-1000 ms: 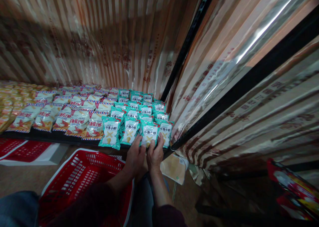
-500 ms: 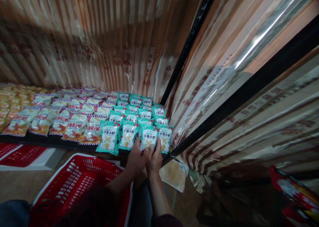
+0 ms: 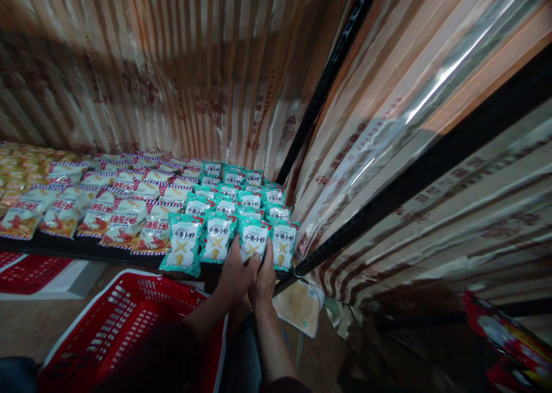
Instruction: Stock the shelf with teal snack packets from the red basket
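Between my two hands stands a teal and white snack bag [image 3: 254, 237] in the front row of the shelf. My left hand [image 3: 235, 275] grips its lower left side, and my right hand [image 3: 263, 278] its lower right side, the thumbs close together at the bottom. Similar teal bags flank it: one snack bag [image 3: 218, 237] on the left, another [image 3: 284, 246] at the right end. Farther left, a teal bag [image 3: 183, 243] leans at the front edge. More rows of teal bags [image 3: 233, 177] lie behind.
White and orange snack bags [image 3: 125, 220] fill the shelf's middle, with yellow packs [image 3: 21, 163] at far left. A red basket [image 3: 125, 312] is below the shelf. Black rack posts [image 3: 332, 82] and striped plastic sheeting [image 3: 194, 65] stand behind. Red packets [image 3: 509, 335] show at lower right.
The view has shifted slightly, so the shelf and bags sit a little further left. Both hands keep hold of the same teal snack bag, with little movement.
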`<state>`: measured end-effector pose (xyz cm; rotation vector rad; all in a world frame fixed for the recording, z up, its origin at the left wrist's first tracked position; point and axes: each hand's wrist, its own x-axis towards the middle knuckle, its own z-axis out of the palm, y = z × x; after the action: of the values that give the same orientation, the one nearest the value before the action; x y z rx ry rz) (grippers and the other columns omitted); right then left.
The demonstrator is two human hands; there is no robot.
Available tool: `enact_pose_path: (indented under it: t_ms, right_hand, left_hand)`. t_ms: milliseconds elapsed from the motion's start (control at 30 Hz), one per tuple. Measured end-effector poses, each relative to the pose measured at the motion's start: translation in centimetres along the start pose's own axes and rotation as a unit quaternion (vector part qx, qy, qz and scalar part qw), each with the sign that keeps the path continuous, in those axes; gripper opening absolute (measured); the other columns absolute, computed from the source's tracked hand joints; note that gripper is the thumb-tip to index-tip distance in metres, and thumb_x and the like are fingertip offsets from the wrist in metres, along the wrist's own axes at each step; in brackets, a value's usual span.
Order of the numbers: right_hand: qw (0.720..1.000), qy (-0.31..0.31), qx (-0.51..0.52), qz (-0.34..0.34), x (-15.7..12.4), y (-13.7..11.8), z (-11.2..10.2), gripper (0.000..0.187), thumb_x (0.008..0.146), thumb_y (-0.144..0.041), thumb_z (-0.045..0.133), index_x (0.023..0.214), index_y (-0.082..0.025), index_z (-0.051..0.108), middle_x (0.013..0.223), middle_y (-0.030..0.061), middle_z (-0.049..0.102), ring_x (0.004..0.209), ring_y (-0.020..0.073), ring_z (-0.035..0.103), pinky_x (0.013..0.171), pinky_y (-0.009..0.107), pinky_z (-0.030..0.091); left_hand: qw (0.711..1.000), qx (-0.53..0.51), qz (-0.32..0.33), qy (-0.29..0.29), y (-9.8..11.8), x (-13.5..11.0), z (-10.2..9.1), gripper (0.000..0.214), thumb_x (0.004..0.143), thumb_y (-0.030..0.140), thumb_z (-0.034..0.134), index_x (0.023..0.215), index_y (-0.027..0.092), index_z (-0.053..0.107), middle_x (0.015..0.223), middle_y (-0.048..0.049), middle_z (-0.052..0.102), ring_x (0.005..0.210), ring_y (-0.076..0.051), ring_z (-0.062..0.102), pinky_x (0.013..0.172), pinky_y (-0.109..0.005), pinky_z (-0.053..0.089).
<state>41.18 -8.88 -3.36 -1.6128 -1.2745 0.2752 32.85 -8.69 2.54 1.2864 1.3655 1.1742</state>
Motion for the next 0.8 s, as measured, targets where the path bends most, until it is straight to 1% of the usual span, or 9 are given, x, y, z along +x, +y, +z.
enact_pose_path:
  t_ms: [100,233,300,467,600,700,800]
  right_hand:
    - [1.0,0.005,0.003,-0.004,-0.1,0.1,0.1,0.059,0.091,-0.041,0.032,0.143,-0.014,0.031,0.131,0.0158,0.055,0.121,0.0274,0.052,0.094,0.044,0.046]
    - [1.0,0.012,0.005,-0.014,-0.2,0.1,0.1,0.059,0.091,-0.041,0.032,0.143,-0.013,0.03,0.133,0.0167,0.053,0.12,0.0276,0.052,0.093,0.045,0.046]
    - [1.0,0.011,0.004,-0.019,-0.2,0.1,0.2,0.059,0.092,-0.041,0.031,0.143,-0.012,0.03,0.134,0.0174,0.051,0.123,0.0278,0.05,0.095,0.045,0.045]
    - [0.999,0.002,0.005,-0.034,-0.2,0.5,0.3,0.057,0.093,-0.041,0.031,0.143,-0.013,0.031,0.135,0.0162,0.051,0.126,0.0267,0.047,0.099,0.046,0.042]
    - [0.998,0.002,0.003,-0.065,-0.2,1.3,0.6,0.055,0.093,-0.039,0.031,0.143,-0.015,0.03,0.141,0.015,0.044,0.13,0.0257,0.042,0.103,0.048,0.038]
    - [0.997,0.009,0.0,-0.078,-0.2,1.6,1.0,0.055,0.093,-0.036,0.031,0.145,-0.017,0.028,0.144,0.0137,0.04,0.133,0.025,0.037,0.106,0.049,0.036]
    - [0.995,0.026,-0.005,-0.093,-0.3,1.4,1.2,0.054,0.094,-0.033,0.029,0.146,-0.018,0.024,0.147,0.0132,0.034,0.136,0.0238,0.033,0.108,0.05,0.033]
  left_hand:
    - [1.0,0.004,-0.012,-0.004,-0.2,0.1,0.0,0.068,0.073,0.031,0.062,0.135,0.014,0.039,0.128,-0.0146,0.057,0.122,-0.027,0.05,0.105,-0.04,0.035]
    - [0.999,0.011,-0.023,-0.026,0.0,0.2,-0.2,0.067,0.074,0.03,0.058,0.134,0.011,0.039,0.13,-0.0174,0.054,0.121,-0.028,0.051,0.103,-0.041,0.038]
    - [0.999,0.017,-0.026,-0.026,0.0,0.3,-0.3,0.066,0.074,0.03,0.057,0.134,0.01,0.04,0.132,-0.0184,0.053,0.122,-0.028,0.05,0.102,-0.041,0.038]
    - [0.999,0.024,-0.021,-0.016,-0.1,0.6,0.0,0.063,0.073,0.027,0.056,0.133,0.012,0.042,0.13,-0.0151,0.056,0.125,-0.027,0.047,0.106,-0.041,0.035]
    - [0.999,0.039,-0.028,-0.026,0.0,0.8,0.0,0.062,0.073,0.024,0.053,0.133,0.013,0.043,0.126,-0.0139,0.059,0.122,-0.027,0.05,0.106,-0.041,0.034]
    - [0.999,0.043,-0.012,-0.019,0.0,0.6,0.0,0.064,0.074,0.027,0.053,0.134,0.01,0.04,0.127,-0.0163,0.057,0.123,-0.028,0.049,0.106,-0.042,0.034]
    - [0.998,0.061,0.0,-0.007,-0.3,0.3,0.1,0.065,0.076,0.028,0.051,0.135,0.006,0.037,0.133,-0.0212,0.051,0.127,-0.03,0.045,0.106,-0.043,0.034]
